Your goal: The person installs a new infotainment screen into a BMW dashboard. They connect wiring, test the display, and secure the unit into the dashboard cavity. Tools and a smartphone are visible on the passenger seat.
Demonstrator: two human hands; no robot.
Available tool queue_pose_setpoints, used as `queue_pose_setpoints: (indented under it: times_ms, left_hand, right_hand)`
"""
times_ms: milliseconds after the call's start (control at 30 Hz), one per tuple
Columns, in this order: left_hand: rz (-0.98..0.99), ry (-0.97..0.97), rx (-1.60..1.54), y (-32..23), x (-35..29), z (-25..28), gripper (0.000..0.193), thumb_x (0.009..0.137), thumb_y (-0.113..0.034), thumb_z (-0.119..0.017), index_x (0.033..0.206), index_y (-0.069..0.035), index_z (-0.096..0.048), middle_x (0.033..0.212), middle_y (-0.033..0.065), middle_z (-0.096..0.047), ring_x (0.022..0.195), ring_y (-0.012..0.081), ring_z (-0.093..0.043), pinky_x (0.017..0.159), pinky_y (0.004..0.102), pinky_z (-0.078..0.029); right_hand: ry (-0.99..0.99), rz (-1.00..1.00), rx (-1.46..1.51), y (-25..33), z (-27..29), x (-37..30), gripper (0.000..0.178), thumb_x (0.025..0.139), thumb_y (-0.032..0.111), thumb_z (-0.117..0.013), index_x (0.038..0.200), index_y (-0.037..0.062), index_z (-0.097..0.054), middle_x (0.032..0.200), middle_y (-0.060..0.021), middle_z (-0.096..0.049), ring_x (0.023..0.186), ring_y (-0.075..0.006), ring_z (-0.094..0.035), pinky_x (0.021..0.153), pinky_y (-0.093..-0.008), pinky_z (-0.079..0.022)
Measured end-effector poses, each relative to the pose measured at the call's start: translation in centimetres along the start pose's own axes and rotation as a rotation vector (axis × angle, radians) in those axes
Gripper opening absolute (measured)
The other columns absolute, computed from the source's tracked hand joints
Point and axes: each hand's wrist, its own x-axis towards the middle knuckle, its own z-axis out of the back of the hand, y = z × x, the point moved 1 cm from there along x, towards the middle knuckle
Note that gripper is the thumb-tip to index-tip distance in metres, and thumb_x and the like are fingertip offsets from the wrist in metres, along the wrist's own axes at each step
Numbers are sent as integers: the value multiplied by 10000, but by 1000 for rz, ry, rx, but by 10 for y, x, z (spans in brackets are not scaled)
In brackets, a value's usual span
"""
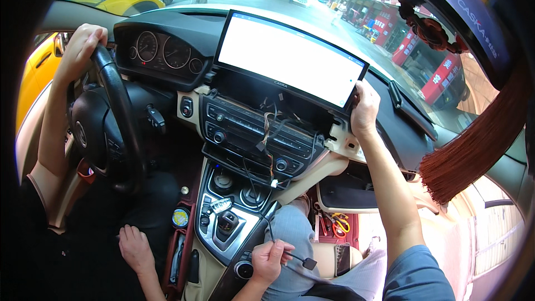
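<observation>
A wide display screen (284,58) with a bright white picture stands tilted above the dashboard, angled down to the right. My right hand (365,108) is closed around its lower right edge. Low in front of me, my left hand (268,262) is closed on a thin black cable (295,256). The cable's small black square plug (309,263) sticks out past the fingers, over a jeans-clad leg (292,228). Bundled coloured wires (268,128) hang from the opening below the screen, ending near a white connector (274,183).
At left, another person's hand (83,44) grips the steering wheel (114,106); their other hand (136,248) rests on dark clothing. The gear lever (227,222) rises from the console. Scissors (339,226) lie in a red tray. A reddish-brown tassel (473,150) hangs at right.
</observation>
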Motion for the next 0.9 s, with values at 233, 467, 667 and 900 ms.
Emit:
queue_pose_setpoints:
  times_ms: [233, 467, 667, 900]
  left_hand:
    - [-15, -1, -1, 0, 0, 1, 442, 1093, -297, -540, 894, 33, -758, 766, 49, -723, 608, 91, -669, 539, 209, -492]
    - [-22, -5, -13, 0, 1, 1, 434, 1090, -293, -546, 895, 30, -758, 768, 46, -724, 610, 92, -671, 541, 208, -492]
    - [-23, 5, -9, -1, 1, 1, 429, 1092, -283, -537, 900, 30, -759, 764, 44, -721, 617, 86, -670, 545, 207, -493]
    - [-6, 3, 25, -3, 0, 0, 418, 1094, -257, -526, 906, 35, -757, 769, 45, -721, 619, 86, -669, 550, 207, -493]
  right_hand:
    - [-16, 23, -33, 5, -11, -3, 217, 1015, 179, -605, 1010, -22, -686, 886, 17, -620, 810, -78, -494, 768, -272, -425]
    - [-21, -28, 0, -2, -1, 0, 230, 997, 243, -592, 890, 55, -672, 787, 40, -550, 730, -69, -441, 680, -252, -335]
    - [-26, -19, -10, -14, 5, 6, 277, 1013, 268, -534, 855, 72, -650, 775, 26, -553, 724, -76, -455, 684, -264, -351]
    - [-28, -11, -19, -13, 5, 6, 278, 1006, 261, -536, 804, 88, -618, 751, 28, -542, 689, -75, -467, 649, -256, -364]
